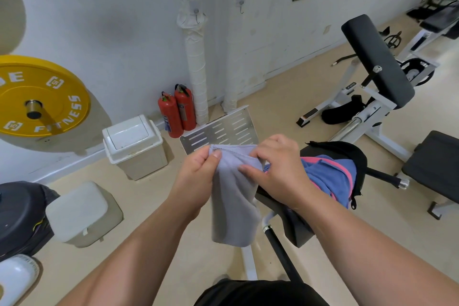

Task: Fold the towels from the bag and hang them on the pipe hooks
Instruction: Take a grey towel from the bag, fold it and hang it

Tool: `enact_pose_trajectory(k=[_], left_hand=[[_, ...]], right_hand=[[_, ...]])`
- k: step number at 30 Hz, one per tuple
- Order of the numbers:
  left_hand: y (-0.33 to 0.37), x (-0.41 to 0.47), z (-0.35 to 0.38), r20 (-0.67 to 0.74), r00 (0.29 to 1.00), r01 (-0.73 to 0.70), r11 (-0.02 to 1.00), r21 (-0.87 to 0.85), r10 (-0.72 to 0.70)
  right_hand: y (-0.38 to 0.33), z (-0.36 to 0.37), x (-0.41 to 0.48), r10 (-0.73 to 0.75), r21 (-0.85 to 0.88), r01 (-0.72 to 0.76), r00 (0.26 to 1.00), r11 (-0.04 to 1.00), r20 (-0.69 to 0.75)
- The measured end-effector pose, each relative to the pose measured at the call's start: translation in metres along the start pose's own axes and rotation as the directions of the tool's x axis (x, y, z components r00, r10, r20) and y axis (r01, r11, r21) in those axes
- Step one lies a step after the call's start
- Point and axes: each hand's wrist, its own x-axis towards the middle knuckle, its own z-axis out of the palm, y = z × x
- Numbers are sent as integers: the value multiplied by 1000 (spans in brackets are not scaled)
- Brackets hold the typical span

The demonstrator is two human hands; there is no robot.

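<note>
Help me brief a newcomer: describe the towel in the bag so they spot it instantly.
A black bag lies open on the black bench beside the right hand. The blue towel inside has pink trim, unlike the plain grey towel that hand and the left hand pinch.

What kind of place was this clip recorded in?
Most likely a gym: a yellow weight plate marked FITNESS sits on a bar, a padded exercise machine with a white frame stands behind, and a black bench is at right.

Two hands (198, 169) (275, 164), two towels (233, 201) (327, 176), one bag (347, 151) at centre. Two hooks (197, 16) (241, 6) at the top. Two fire extinguishers (170, 117) (185, 109), two bins (135, 146) (84, 213), one yellow plate (42, 97) on the left.
</note>
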Motion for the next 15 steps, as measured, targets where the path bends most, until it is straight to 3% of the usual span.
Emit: enact_pose_trajectory(k=[2, 4, 8, 12, 15], left_hand=[[-3, 8, -9, -28, 1000, 4, 1000, -1, -4], [-6, 16, -18, -52, 999, -9, 1000, 29, 11], [-11, 26, -28, -44, 998, -30, 989, 141, 37], [-1, 29, -33, 10, 994, -113, 988, 101, 112], [21, 32, -40, 187, 972, -164, 979, 124, 139]], right_hand=[[17, 0, -2, -12, -136, 16, 1000, 991, 27], [28, -5, -2, 4, -130, 2, 999, 991, 48], [26, -19, 7, 95, 215, -130, 982, 968, 165], [11, -24, 15, 223, 572, -304, 952, 762, 208], [0, -33, 21, 243, 726, -299, 952, 619, 186]])
